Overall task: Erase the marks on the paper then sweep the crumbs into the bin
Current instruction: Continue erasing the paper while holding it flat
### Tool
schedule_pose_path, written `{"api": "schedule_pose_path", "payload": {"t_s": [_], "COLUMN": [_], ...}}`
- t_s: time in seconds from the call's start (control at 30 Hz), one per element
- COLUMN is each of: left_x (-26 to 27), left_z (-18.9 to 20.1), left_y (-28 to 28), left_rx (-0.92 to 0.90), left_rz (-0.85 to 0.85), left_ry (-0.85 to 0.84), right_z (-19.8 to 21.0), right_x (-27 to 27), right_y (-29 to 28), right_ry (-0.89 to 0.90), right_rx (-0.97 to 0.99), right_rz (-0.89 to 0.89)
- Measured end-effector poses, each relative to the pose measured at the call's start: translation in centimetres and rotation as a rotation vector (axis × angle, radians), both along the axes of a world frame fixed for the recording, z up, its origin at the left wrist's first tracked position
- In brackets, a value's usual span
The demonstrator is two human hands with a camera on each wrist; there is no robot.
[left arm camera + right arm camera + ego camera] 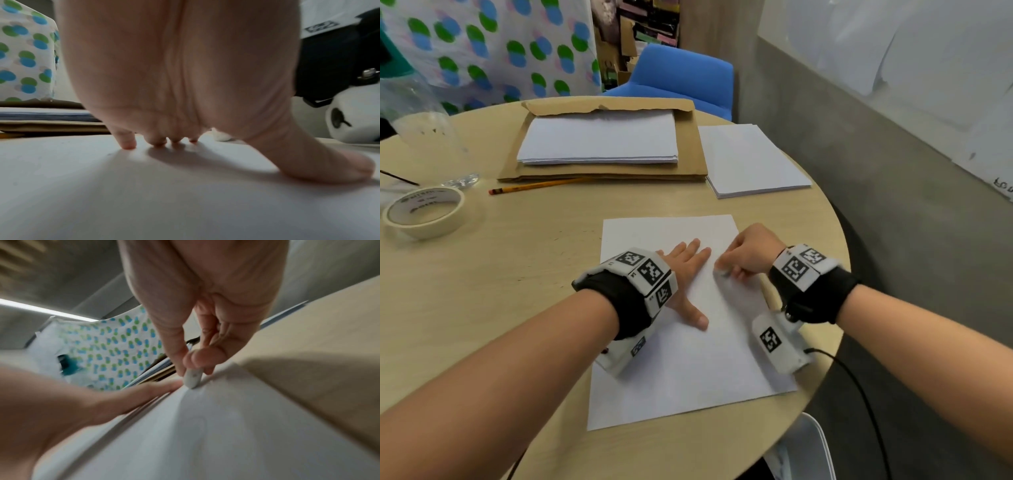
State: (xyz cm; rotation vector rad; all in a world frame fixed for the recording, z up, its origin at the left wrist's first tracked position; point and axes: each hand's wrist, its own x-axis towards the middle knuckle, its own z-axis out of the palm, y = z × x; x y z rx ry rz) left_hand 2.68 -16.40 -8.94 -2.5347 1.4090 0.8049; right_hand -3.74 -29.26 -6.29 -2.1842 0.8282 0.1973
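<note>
The sheet of paper (681,370) is lying on the round wooden table (517,274) directly in front of the person, toward the table's 5 o'clock edge, with its near right corner reaching the rim. The left hand (685,274) is pressing flat on the sheet's upper middle, fingers straight and spread, pointing toward 1 o'clock, thumb splayed out toward 5 o'clock; the left wrist view is showing the fingertips (128,144) and thumb touching the paper. The right hand (748,255) is sitting just at 3 o'clock of the left fingers, curled narrowly around a small white eraser (192,378), pinching it between thumb and fingers, with the eraser's tip touching the sheet. Any marks or crumbs on the sheet are too faint to tell. At the table's 12 o'clock a stack of white sheets (599,138) is resting on a brown envelope (688,161), with a second white stack (750,159) just beside it at 2 o'clock. A yellow pencil (534,186) is lying in front of the envelope, and a roll of tape (424,212) is sitting at 9 o'clock. A blue chair (681,75) is standing beyond the table.
</note>
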Motion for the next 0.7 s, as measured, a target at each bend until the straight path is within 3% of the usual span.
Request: {"api": "schedule_pose_path", "payload": {"t_s": [0.07,0.23,0.4,0.6,0.7], "left_x": [-0.1,-0.2,-0.4,-0.3,-0.3], "left_z": [0.1,0.5,0.7,0.8,0.8], "left_y": [0.0,-0.1,-0.1,-0.2,-0.2], "left_rx": [0.006,0.025,0.057,0.063,0.077], "left_rz": [0.003,-0.017,-0.022,-0.028,-0.022], "left_ry": [0.005,0.024,0.005,0.010,0.005], "right_z": [0.1,-0.8,-0.5,-1.0,-0.6], "right_x": [0.2,-1.0,-0.5,-1.9,-1.3], "right_y": [-0.8,1.4,-1.8,0.6,-1.4], "right_ry": [-0.024,0.034,-0.056,0.022,-0.022], "right_rx": [0.007,0.093,0.026,0.138,0.096], "right_rz": [-0.069,0.046,-0.143,-0.006,-0.120]}}
